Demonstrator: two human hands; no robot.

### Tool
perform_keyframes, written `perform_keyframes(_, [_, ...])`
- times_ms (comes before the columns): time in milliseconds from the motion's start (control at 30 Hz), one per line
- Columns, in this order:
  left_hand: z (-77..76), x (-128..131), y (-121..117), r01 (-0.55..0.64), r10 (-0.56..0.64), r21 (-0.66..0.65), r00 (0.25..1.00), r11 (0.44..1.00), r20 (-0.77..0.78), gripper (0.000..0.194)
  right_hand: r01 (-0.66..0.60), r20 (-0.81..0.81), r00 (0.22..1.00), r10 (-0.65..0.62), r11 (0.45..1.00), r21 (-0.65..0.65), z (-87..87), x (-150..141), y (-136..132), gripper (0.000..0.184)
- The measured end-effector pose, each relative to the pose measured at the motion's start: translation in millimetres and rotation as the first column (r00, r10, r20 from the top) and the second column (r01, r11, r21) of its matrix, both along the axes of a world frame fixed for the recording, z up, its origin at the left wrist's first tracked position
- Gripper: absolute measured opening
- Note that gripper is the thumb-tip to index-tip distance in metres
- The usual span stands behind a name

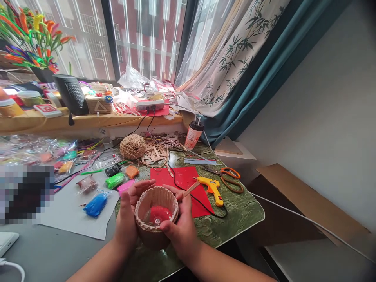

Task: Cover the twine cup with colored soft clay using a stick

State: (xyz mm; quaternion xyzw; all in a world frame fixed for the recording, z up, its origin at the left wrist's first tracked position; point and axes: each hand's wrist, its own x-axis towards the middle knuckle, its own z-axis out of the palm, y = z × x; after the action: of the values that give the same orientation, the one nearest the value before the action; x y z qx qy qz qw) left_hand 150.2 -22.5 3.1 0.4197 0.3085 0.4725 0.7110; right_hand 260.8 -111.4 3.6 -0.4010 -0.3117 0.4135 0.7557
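Between my two hands is a round brown cup (157, 237) with a wavy rim and ridged inner wall; red shows at its bottom. My left hand (127, 219) wraps its left side, fingers behind the rim. On the other side my right hand (183, 225) grips the cup, thumb at the near rim. A flat wooden stick (191, 189) juts from beside the right fingers; whether they hold it is unclear. Just beyond lies a red sheet (179, 174), and a yellow hot glue gun (212, 189) rests on its right edge.
Orange-handled scissors (232, 180) lie right of the glue gun. Farther back are a twine ball (132, 146), a pile of wooden sticks (154, 152) and a lidded drink cup (194, 134). Packets of coloured clay, including a blue one (96, 204), lie left. A black cord crosses the red sheet.
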Motion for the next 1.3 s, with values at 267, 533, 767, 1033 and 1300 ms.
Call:
perform_keyframes(267, [-2.4, -3.7, -9.8, -0.114, 0.112, 0.085, 0.993, 0.99, 0.024, 0.078, 0.082, 0.036, 0.996, -0.082, 0.997, 0.0, -0.7, -11.8, -5.3, 0.084])
perform_keyframes(533, [4.4, -1.3, -6.2, -0.007, 0.011, 0.064, 0.998, 0.998, -0.062, 0.094, 0.049, -0.045, 0.998, -0.052, 0.997, -0.066, -2.5, -4.8, -5.8, 0.08])
perform_keyframes(767, [10.8, -5.0, 13.8, 0.288, -0.282, 0.05, 0.955, 0.956, -0.096, 0.081, -0.119, -0.417, 0.908, 0.028, 0.974, -0.193, -1.7, 28.2, 7.7, 0.064])
perform_keyframes(1033, [-2.6, -14.5, 5.1, 0.406, -0.322, 0.231, 0.888, 0.884, -0.328, 0.068, -0.403, -0.523, 0.812, 0.26, 0.898, -0.178, 12.1, 36.1, 8.7, 0.086])
perform_keyframes(1300, [8.2, -8.2, -6.0, 0.34, -0.294, 0.187, 0.926, 0.922, -0.236, 0.069, -0.325, -0.509, 0.831, 0.223, 0.938, -0.119, 6.9, 34.9, 5.9, 0.075])
